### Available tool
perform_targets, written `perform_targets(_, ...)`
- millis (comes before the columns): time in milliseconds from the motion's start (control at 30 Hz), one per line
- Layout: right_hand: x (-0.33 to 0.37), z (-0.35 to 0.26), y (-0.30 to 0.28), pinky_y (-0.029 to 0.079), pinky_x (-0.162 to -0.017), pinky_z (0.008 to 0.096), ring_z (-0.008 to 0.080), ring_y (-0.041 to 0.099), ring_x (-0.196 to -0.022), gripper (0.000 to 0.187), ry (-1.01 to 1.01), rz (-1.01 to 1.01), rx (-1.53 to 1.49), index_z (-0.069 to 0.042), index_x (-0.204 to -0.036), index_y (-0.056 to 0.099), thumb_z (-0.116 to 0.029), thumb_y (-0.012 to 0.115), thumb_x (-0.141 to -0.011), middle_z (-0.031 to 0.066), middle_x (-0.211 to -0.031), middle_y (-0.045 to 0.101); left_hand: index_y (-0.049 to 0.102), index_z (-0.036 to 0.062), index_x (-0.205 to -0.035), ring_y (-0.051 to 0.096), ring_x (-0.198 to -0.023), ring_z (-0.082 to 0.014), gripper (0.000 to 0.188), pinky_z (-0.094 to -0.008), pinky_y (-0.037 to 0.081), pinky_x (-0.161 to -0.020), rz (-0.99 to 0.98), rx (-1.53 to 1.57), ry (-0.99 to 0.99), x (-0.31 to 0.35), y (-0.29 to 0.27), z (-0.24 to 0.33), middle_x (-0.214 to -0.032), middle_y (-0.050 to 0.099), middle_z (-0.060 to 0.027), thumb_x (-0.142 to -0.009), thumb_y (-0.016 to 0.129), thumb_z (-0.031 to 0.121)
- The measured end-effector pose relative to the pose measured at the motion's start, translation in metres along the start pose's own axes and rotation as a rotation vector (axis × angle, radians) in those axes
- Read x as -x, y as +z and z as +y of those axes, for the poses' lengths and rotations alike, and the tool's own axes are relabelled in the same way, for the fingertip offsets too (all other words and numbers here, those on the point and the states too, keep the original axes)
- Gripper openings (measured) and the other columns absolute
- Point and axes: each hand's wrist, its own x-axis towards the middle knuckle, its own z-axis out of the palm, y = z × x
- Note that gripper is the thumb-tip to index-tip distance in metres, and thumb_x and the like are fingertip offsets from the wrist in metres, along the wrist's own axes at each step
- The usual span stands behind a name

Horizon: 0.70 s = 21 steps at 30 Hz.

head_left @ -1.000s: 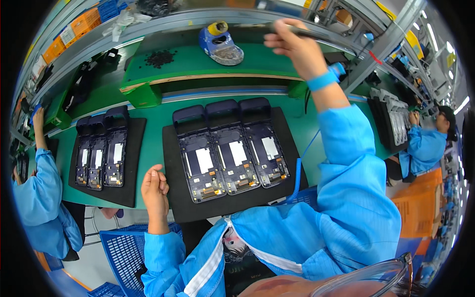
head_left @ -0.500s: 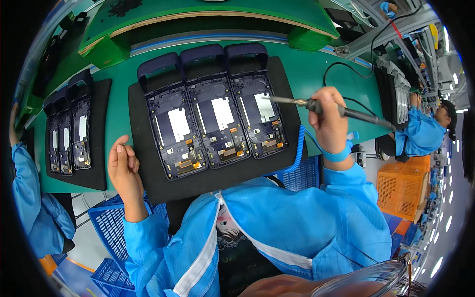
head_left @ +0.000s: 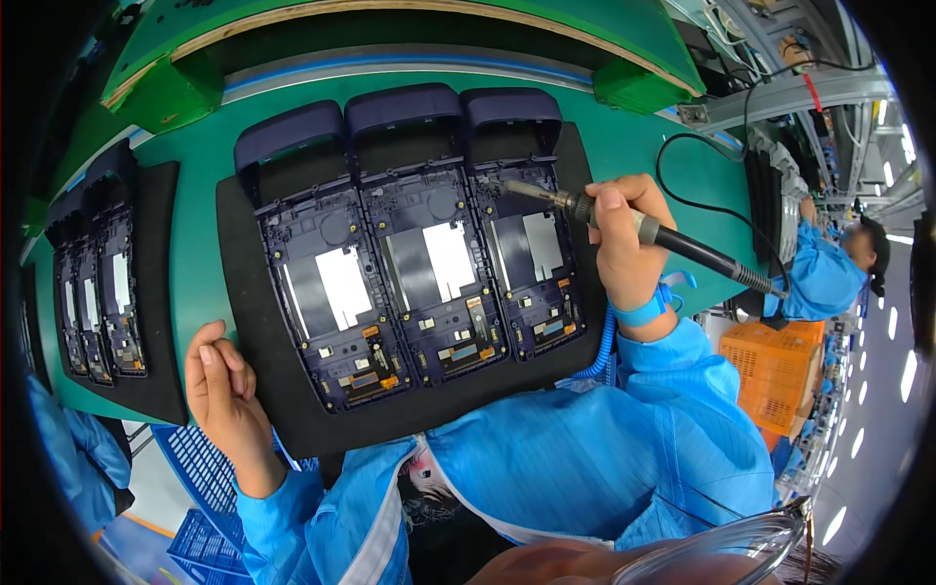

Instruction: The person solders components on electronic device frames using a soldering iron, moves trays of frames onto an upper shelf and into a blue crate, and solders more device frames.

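My right hand (head_left: pixel 632 239) is closed around the grip of a soldering iron (head_left: pixel 707 255), its cable trailing off the rear end. The iron's metal tip points left, over the upper part of the rightmost device housing (head_left: pixel 534 336). Two more dark housings, one in the middle (head_left: pixel 400 317) and one at the left (head_left: pixel 297 336), lie beside it in a row. Each has a raised loop-shaped frame at its far end, a bright silver plate and small orange flex cables. Left of the black mat (head_left: pixel 366 434), my left hand (head_left: pixel 226 395) hovers with loosely bent fingers and holds nothing visible.
A second mat (head_left: pixel 161 292) with similar housings (head_left: pixel 122 283) lies on the green table (head_left: pixel 200 195) at left. A green shelf (head_left: pixel 409 24) spans the back. Blue baskets (head_left: pixel 200 468) and an orange crate (head_left: pixel 770 375) stand below. Co-workers sit at both sides.
The housings appear larger and lower as the view shifts. The soldering iron's tip has moved from the rightmost housing's silver plate toward its far end. My left hand remains beside the mat.
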Motion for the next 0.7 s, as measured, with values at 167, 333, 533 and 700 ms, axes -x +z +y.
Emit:
perform_targets(167,-0.0015,0.0010,0.0006,0.040,-0.054,0.0217,0.0068,0.048,-0.057,0.013,-0.076,-0.030,0.071,0.000,-0.073,0.052,-0.012,0.055,-0.078,0.0035,-0.062,0.054,0.048,-0.0030,-0.102,0.025,-0.048,-0.0012,0.027,-0.0154,0.019,-0.041,0.038,-0.026,0.011,0.0004,0.0023,-0.0006,-0.065,0.038,0.0005,-0.090,0.034,0.017)
perform_targets(333,-0.0013,0.0009,0.0048,0.033,-0.045,0.0189,0.0055,0.041,-0.048,0.021,-0.103,-0.018,0.102,0.000,-0.072,0.051,-0.020,0.051,-0.079,0.0016,-0.057,0.046,0.047,-0.0035,-0.103,0.026,-0.048,-0.0015,0.027,-0.0154,0.020,-0.042,0.036,-0.021,0.006,0.0005,0.0023,-0.0015,-0.064,0.038,0.0004,-0.090,0.034,0.017)
perform_targets(533,0.0004,0.0052,-0.0027,0.041,-0.056,0.0230,0.0082,0.050,-0.061,0.014,-0.099,-0.090,0.108,-0.001,-0.077,0.054,-0.015,0.057,-0.077,0.0047,-0.068,0.056,0.046,-0.0033,-0.104,0.026,-0.049,-0.0014,0.026,-0.0150,0.021,-0.042,0.027,-0.003,0.011,0.0011,0.0001,-0.0035,-0.066,0.038,0.0003,-0.090,0.035,0.017)
perform_targets(700,0.0005,0.0037,-0.0032,0.041,-0.056,0.0227,0.0086,0.051,-0.061,0.013,-0.116,-0.110,0.143,-0.001,-0.077,0.054,-0.014,0.057,-0.077,0.0050,-0.068,0.056,0.044,-0.0027,-0.105,0.027,-0.048,-0.0010,0.026,-0.0145,0.021,-0.041,0.014,-0.009,0.013,0.0010,0.0004,-0.0035,-0.067,0.038,0.0004,-0.090,0.035,0.017)
